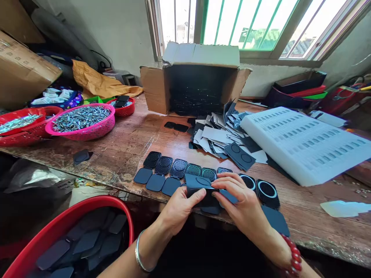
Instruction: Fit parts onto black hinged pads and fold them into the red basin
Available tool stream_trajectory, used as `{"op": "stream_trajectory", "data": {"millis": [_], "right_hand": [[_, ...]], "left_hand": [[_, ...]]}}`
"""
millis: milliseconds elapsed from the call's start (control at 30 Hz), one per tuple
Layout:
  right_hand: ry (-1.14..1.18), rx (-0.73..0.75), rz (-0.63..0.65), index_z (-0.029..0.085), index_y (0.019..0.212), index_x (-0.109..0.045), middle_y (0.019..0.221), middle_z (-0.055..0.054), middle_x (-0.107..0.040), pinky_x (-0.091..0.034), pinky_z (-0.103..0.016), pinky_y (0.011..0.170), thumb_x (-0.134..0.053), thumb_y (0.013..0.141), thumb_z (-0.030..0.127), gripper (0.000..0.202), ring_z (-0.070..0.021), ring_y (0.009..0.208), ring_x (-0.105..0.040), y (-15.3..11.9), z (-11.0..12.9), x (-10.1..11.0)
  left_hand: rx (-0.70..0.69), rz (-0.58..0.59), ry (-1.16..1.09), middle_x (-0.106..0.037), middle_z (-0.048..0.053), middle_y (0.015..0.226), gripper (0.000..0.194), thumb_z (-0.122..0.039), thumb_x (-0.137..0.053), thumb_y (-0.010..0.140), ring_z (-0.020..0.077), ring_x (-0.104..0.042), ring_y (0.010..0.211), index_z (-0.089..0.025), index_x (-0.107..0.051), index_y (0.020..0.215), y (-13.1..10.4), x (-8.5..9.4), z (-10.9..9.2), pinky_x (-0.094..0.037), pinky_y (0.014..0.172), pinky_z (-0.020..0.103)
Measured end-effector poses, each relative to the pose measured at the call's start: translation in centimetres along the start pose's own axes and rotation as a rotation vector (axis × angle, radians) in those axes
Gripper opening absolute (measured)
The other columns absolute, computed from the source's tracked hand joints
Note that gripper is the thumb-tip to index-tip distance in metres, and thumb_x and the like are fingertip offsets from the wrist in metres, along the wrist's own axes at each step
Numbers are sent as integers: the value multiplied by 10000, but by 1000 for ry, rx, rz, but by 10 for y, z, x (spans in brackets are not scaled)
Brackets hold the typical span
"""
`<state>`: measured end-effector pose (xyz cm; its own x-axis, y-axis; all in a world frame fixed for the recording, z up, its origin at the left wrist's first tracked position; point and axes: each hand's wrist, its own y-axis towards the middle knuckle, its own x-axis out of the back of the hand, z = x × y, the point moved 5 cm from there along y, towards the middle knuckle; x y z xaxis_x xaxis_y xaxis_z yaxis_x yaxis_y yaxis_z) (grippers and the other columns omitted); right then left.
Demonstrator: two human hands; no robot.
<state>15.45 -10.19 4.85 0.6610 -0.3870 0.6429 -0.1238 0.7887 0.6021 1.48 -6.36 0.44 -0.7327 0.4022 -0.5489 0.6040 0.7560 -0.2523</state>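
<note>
My left hand (pixel 179 206) and my right hand (pixel 242 202) both grip one dark rounded-square pad (pixel 199 185) at the near edge of the wooden table (pixel 130 143). The left thumb presses its side; the right fingers curl over its top. Just behind it lie two rows of similar black pieces (pixel 171 173), some with mesh grilles, some plain. To the right sits a piece with a light ring (pixel 268 191). Part of the held pad is hidden by my fingers.
An open cardboard box (pixel 194 77) stands at the back. Loose grey and white sheets (pixel 223 135) lie beside a white foam tray (pixel 304 143). Pink basket (pixel 82 121) and red basket (pixel 23 125) hold metal parts. A red tub (pixel 72 231) of dark pads sits lower left.
</note>
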Motion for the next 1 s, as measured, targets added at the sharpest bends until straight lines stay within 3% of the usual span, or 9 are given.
{"op": "stream_trajectory", "data": {"millis": [100,267,400,500,567,633,767,867,1000], "right_hand": [[-120,91,-90,231,1011,-668,980,-51,-731,-519,-476,914,-618,900,109,172,-265,1077,-612,-3,7,5],[-370,328,-95,226,1215,-653,1234,-62,-697,-380,-550,1095,-552,895,33,387,-281,1279,-522,-20,12,4],[-354,428,-16,185,1248,-648,1289,-63,-670,-367,-500,1146,-484,912,39,402,-245,1330,-485,-40,19,6],[-232,482,56,200,1167,-685,1208,-34,-715,-451,-412,1107,-511,903,52,349,-209,1232,-571,-53,38,10],[-104,404,19,235,1073,-701,1107,-27,-748,-518,-396,1038,-572,871,52,302,-217,1159,-616,-55,50,18],[35,211,-62,271,986,-695,1070,-46,-744,-565,-434,957,-607,851,65,261,-257,1150,-616,-48,55,25],[253,-70,-125,281,904,-683,1100,-81,-697,-579,-492,891,-580,892,142,173,-303,1144,-604,-26,53,14],[153,-79,-146,271,1013,-712,1114,-91,-678,-547,-504,926,-553,910,125,239,-295,1139,-592,-15,47,-6],[-104,-112,-233,248,1305,-618,1149,-128,-644,-501,-545,945,-522,938,147,392,-306,1096,-594,-14,29,-10]], "left_hand": [[21,-40,-58,-771,110,964,487,-536,-764,766,273,-689,994,-110,-758,1000,2,-3,0,-502,934,385],[143,-185,-208,-775,110,878,295,-377,-689,878,242,-721,897,-98,-745,952,10,1,6,-535,882,349],[275,-223,-255,-769,115,855,313,-394,-629,916,239,-733,821,-95,-722,921,20,12,8,-557,795,327],[245,-248,-240,-760,116,873,320,-417,-663,887,241,-724,813,-99,-696,906,29,24,-1,-554,771,332],[106,-286,-180,-752,98,871,256,-362,-701,861,213,-707,805,-108,-679,884,32,29,-9,-540,776,312],[-28,-295,-105,-742,71,835,211,-296,-762,795,182,-682,773,-114,-672,849,32,26,-13,-523,766,283],[-63,-170,74,-716,30,783,286,-329,-844,657,147,-615,707,-133,-678,781,28,6,-2,-478,689,244],[-55,-96,202,-690,5,770,397,-355,-900,535,134,-587,691,-164,-672,798,27,0,7,-448,653,231],[-41,-156,230,-615,-22,663,475,-390,-927,451,122,-547,613,-163,-653,765,26,12,10,-434,619,243]]}}
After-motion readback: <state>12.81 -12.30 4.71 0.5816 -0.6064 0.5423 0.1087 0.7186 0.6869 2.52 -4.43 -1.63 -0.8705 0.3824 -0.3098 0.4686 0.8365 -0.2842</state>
